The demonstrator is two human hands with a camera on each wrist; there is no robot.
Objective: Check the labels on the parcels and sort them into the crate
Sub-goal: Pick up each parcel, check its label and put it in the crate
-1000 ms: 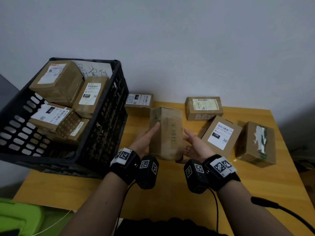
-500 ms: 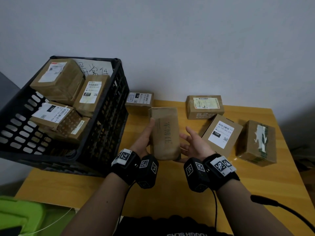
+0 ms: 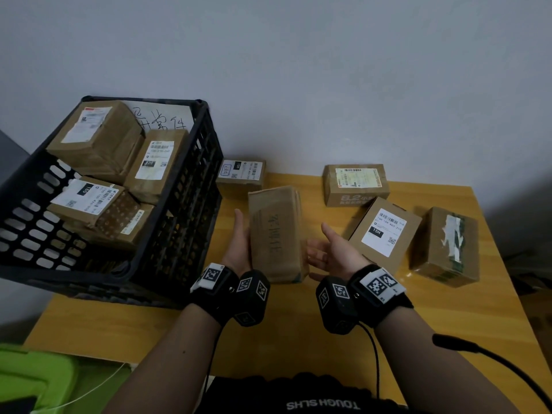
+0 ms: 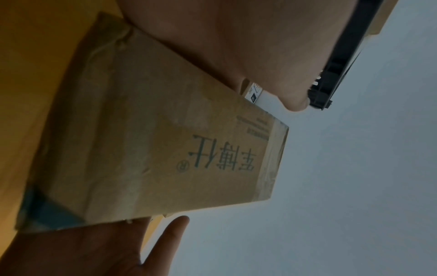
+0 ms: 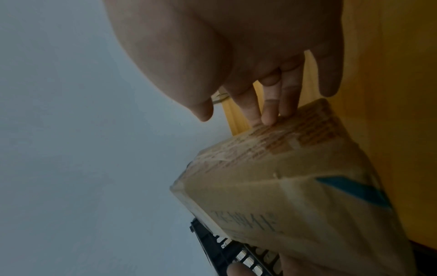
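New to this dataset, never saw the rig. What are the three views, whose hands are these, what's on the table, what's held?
No robot: a person wearing a camera on the head and one on each wrist. The head view looks down on a wooden table. The wrist views look along each hand. The left hand and right hand hold a brown parcel between them, the left thumb along its side and the right fingers touching its far face. A black crate at left already holds several parcels. Four more parcels lie on the table.
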